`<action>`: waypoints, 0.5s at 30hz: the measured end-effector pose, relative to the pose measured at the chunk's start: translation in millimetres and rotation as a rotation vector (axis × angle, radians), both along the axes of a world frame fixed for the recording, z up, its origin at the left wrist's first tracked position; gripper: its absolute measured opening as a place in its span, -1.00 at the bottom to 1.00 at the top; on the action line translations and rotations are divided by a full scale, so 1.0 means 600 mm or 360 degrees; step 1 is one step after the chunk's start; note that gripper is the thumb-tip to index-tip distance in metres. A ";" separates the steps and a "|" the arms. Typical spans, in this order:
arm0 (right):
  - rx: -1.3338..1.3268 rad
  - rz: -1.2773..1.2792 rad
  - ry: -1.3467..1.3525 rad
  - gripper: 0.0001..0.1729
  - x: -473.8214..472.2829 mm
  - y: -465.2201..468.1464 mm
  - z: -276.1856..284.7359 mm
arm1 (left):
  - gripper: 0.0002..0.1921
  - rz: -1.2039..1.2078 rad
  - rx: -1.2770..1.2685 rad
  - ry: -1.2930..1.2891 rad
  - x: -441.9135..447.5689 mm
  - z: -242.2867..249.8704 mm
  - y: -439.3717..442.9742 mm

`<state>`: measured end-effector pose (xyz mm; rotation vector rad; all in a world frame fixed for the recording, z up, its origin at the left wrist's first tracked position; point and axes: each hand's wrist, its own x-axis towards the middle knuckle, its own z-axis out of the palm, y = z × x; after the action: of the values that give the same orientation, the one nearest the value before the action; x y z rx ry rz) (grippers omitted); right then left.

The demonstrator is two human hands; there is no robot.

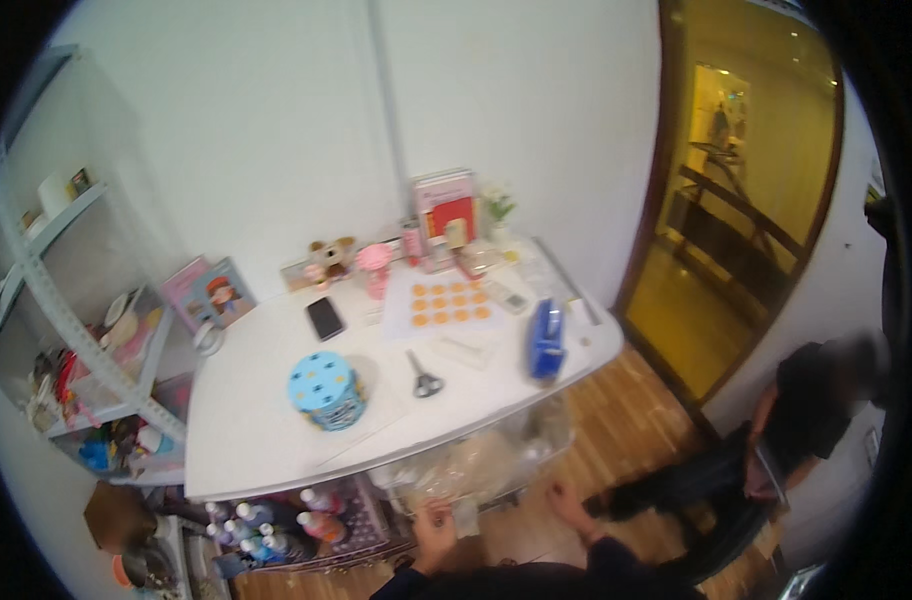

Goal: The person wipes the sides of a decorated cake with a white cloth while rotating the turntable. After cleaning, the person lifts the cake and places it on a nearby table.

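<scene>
My left hand (pixel 435 531) is at the front of a bin of clear and tan plastic bags (pixel 471 469) under the table's front edge. Its fingertips touch the bags or the bin's rim; blur hides whether they grip anything. My right hand (pixel 568 510) hangs over the wood floor, to the right of the bags, and no object shows in it. On the white table (pixel 253 442) above stand a light-blue patterned canister (pixel 327 390) and a blue tape dispenser (pixel 547 341). Black-handled scissors (pixel 426 382) lie between them.
A white sheet with rows of orange discs (pixel 450 304) and a dark phone (pixel 325 318) lie further back. Left of the bags, a crate holds several capped bottles (pixel 276 529). Metal shelving (pixel 88 330) stands at left. A seated person (pixel 793 420) is at right, legs extending towards my right hand.
</scene>
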<state>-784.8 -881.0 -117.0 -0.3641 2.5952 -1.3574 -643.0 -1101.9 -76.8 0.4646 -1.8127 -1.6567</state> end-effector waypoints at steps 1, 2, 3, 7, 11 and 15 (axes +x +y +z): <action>-0.0268 0.0129 0.0059 -0.81 -0.009 -0.044 0.011 | -0.65 0.0207 0.0051 0.0093 0.034 0.002 -0.051; -0.0469 0.0177 0.0020 -0.84 -0.014 -0.094 0.027 | -0.66 0.0474 0.0026 0.0081 0.063 0.008 -0.107; -0.0491 0.0263 0.0117 -0.86 -0.015 -0.147 0.045 | -0.66 0.0730 0.0092 -0.0011 0.088 0.016 -0.156; -0.0624 0.0447 0.0254 -0.80 -0.014 -0.352 0.105 | -0.59 0.0856 0.0038 -0.0042 0.133 0.039 -0.297; -0.0173 0.0281 0.0490 -0.78 -0.035 -0.488 0.103 | -0.47 0.0461 0.0350 -0.0212 0.113 0.047 -0.379; -0.0177 0.0185 0.0521 -0.79 -0.048 -0.536 0.081 | -0.43 0.0153 0.0968 -0.0355 0.091 0.061 -0.432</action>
<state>-813.8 -1202.5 -68.2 -0.8035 2.7022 -1.5147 -588.7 -1361.0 -40.4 1.0138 -1.3694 -2.1430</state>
